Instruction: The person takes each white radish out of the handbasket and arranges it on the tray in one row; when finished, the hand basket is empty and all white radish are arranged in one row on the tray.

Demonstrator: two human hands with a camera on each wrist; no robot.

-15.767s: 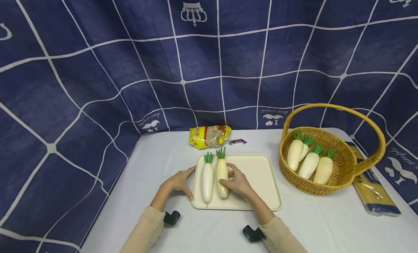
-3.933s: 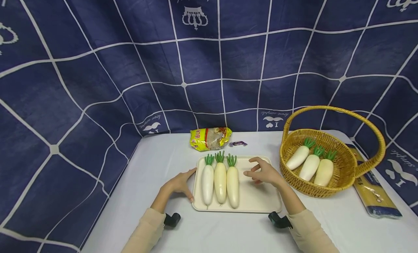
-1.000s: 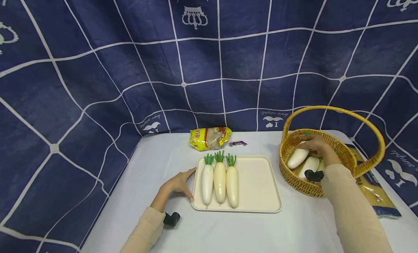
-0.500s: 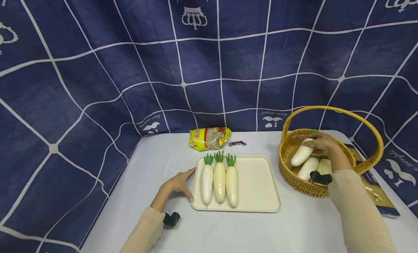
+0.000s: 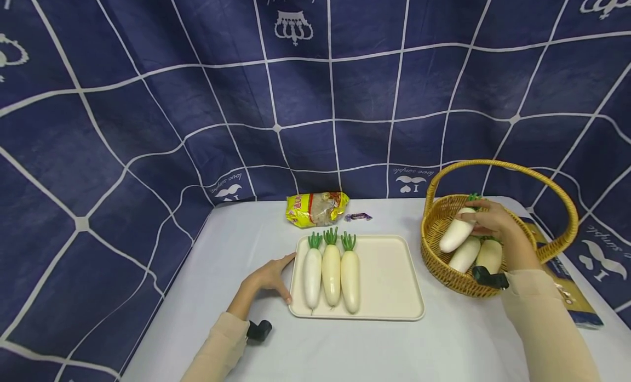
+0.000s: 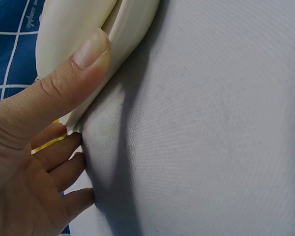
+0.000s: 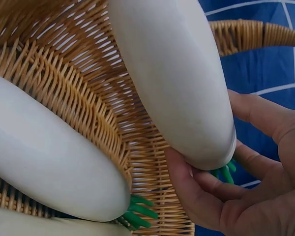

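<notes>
One white radish (image 5: 456, 237) is up in the right hand (image 5: 493, 220), and look at that grip: thumb and fingers curled about its leafy end, drawn in to the breadth of the root! It tilts, green leaves to the far side, blunt tip towards the near left, and it sits inside the round of the wicker basket (image 5: 451, 279); whether that tip touches the weave, I cannot tell. Just beside it in the basket lie two more radishes (image 5: 465, 255), one white, one creamier, next to each other. The tall handle (image 5: 512, 164) arches above, and in from the near side comes a beige sleeve (image 5: 549, 321), with a black wrist camera (image 5: 489, 278) at the cuff.

Across now to the cream tray (image 5: 386, 278), left of the basket and apart from it! Three radishes (image 5: 331, 275) line up on its left half, green tops poking past the far rim. At its left edge rests the left hand (image 5: 270, 275), thumb and forefinger spread wide; the left wrist view shows the thumb over the rim, the other fingers loosely bent alongside.

Further out, beyond the tray: a yellow packet (image 5: 317, 209), and just beside it a small purple wrapped sweet (image 5: 359, 216). Right of the basket, partly hidden, a flat gold-and-blue packet (image 5: 574, 297). White cloth (image 5: 236, 234) underneath, navy curtain (image 5: 370, 86) behind!
</notes>
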